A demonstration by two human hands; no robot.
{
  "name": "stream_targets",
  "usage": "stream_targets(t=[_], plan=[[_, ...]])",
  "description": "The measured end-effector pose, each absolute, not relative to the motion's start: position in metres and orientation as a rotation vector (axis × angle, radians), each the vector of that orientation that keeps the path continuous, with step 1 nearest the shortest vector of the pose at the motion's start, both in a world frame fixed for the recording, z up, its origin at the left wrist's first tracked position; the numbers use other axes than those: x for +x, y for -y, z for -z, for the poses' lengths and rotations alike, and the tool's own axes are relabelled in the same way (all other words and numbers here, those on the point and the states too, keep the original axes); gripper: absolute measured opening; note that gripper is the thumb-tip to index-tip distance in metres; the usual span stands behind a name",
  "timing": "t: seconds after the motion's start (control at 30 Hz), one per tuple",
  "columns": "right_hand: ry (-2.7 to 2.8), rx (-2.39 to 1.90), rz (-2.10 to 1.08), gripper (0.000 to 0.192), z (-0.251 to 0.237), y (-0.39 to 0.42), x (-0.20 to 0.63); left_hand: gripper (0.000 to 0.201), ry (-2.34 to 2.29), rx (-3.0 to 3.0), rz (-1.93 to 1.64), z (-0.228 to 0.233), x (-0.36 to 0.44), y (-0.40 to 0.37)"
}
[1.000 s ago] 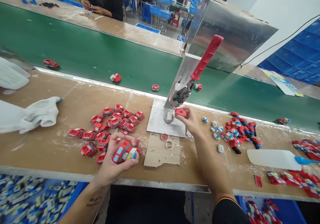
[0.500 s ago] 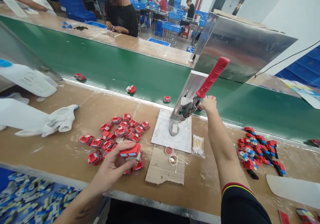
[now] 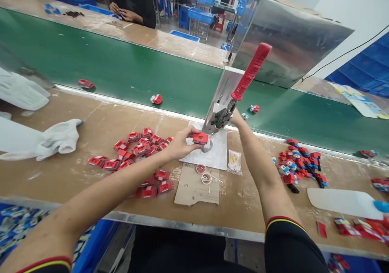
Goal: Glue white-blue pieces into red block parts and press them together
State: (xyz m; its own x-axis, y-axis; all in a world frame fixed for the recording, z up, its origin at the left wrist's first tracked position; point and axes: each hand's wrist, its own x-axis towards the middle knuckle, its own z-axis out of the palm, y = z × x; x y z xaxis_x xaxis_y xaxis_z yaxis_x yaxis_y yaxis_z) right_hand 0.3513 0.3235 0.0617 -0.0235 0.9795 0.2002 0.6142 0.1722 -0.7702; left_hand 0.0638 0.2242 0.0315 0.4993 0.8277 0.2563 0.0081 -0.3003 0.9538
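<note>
My left hand [image 3: 180, 143] pinches a small red plastic part [image 3: 200, 138] and holds it on the round seat at the foot of the hand press [image 3: 217, 117]. The press has a long red lever [image 3: 251, 70], tilted up to the right. My right hand [image 3: 235, 117] is just behind the press mechanism, at the lever's lower end; the press hides most of it and I cannot see its fingers. A pile of red parts [image 3: 136, 151] lies to the left of the press.
The press stands on a white plate [image 3: 220, 153]. Nearby lie a cardboard scrap [image 3: 194, 190], two small cups and a bag of cotton swabs [image 3: 234, 161]. Another parts pile [image 3: 299, 165] and a white scoop [image 3: 343, 202] lie right. Loose parts ride the green belt [image 3: 121, 70]. A person sits opposite.
My left hand has left the pile and carried a red part to the press seat. My right hand has drawn back from the belt, where a part now lies.
</note>
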Motion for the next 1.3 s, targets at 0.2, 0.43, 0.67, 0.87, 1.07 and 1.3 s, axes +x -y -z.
stream_targets(t=[0.2,0.43,0.67,0.87,1.07,1.3], plan=[[1.345,-1.061,-0.606,0.036,-0.145,-0.249,0.387,0.036,-0.691,1.771,-0.880,-0.013,0.096,-0.237],[1.512,-0.816,-0.705,0.043,-0.226,-0.190,0.290,0.034,-0.686,1.786,-0.867,-0.008,0.106,-0.236],[1.753,-0.708,-0.795,0.039,-0.196,-0.121,0.286,0.032,-0.685,1.801,-0.873,-0.005,0.108,-0.241],[1.694,-0.824,-0.690,0.019,-0.147,-0.086,0.295,0.036,-0.717,1.835,-0.885,-0.007,0.110,-0.238],[1.881,-0.854,-1.133,0.059,-0.133,-0.085,0.298,0.037,-0.712,1.867,-0.869,-0.015,0.107,-0.234],[1.765,-0.695,-1.172,0.043,-0.141,-0.087,0.291,0.036,-0.706,1.891,-0.868,-0.018,0.108,-0.235]])
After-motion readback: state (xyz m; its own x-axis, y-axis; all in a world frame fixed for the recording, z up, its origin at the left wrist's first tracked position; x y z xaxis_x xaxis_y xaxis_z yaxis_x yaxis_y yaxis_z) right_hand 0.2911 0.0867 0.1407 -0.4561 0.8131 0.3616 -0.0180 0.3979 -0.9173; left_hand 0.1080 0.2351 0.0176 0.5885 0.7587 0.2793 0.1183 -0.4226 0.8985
